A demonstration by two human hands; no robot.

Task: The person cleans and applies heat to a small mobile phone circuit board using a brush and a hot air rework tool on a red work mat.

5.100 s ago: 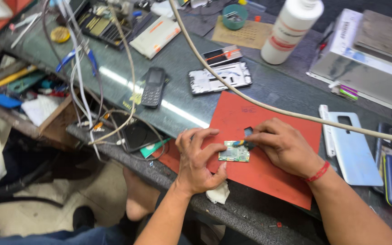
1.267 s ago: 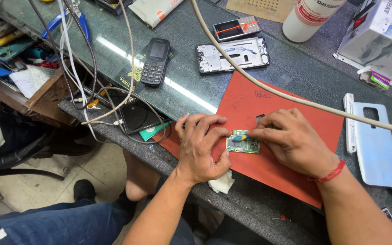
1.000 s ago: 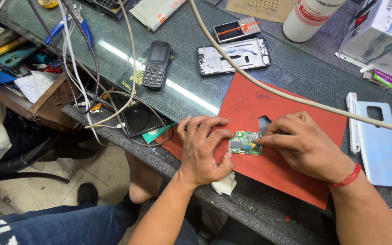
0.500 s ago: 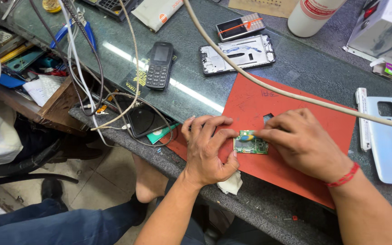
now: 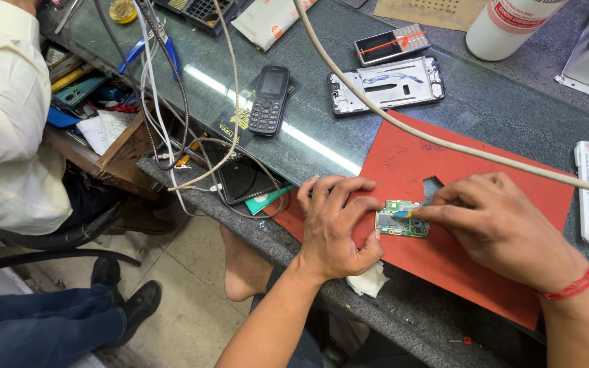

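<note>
A small green circuit board lies on a red mat at the counter's near edge. My left hand rests on the mat, its fingertips pressing on the board's left edge. My right hand pinches a small blue-tipped tool, whose tip touches the top of the board. A red thread band sits on my right wrist. A crumpled white tissue lies under my left palm at the counter edge.
Beyond the mat lie a black keypad phone, an open phone frame, a small phone screen part and a white bottle. A thick beige cable crosses the mat. Another person in a cream shirt sits at left.
The view has drifted, so the person at left shows more. My hands stay on the board, and the right hand's tool tip works at its top edge.
</note>
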